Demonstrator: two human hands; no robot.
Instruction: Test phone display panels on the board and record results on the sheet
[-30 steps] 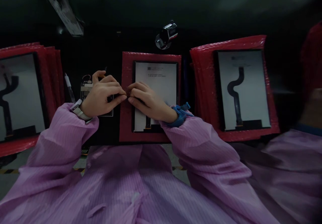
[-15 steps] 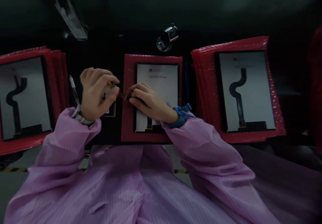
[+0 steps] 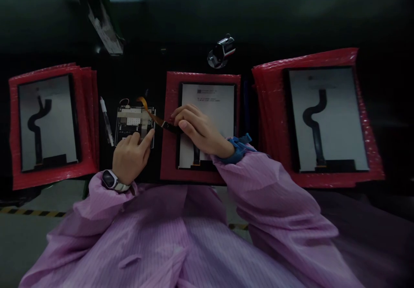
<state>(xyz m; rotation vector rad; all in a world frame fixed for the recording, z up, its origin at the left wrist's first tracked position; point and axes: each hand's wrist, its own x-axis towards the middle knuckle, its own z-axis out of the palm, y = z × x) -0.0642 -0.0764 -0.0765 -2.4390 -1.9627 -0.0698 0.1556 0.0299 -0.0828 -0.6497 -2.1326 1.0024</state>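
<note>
A white display panel (image 3: pixel 211 107) lies face down on a red bubble-wrap sheet (image 3: pixel 170 150) in the middle of the dark bench. My right hand (image 3: pixel 197 128) rests on the panel and pinches the end of an orange flex cable (image 3: pixel 152 113) that runs left to a small circuit board (image 3: pixel 134 122). My left hand (image 3: pixel 131 158) sits at the board's near edge, mostly curled, with the index finger stretched onto the board's lower right corner. Nothing is in that hand.
A stack of red sheets with a panel and black flex ribbon lies at the left (image 3: pixel 48 122), a similar stack at the right (image 3: pixel 326 115). A white pen (image 3: pixel 106 120) lies left of the board. A small metal device (image 3: pixel 221 51) stands behind the middle panel.
My left hand let go near the cable end, dropped toward me and now points a finger at the board. The board and orange cable are uncovered. The view shifted slightly rightward.
</note>
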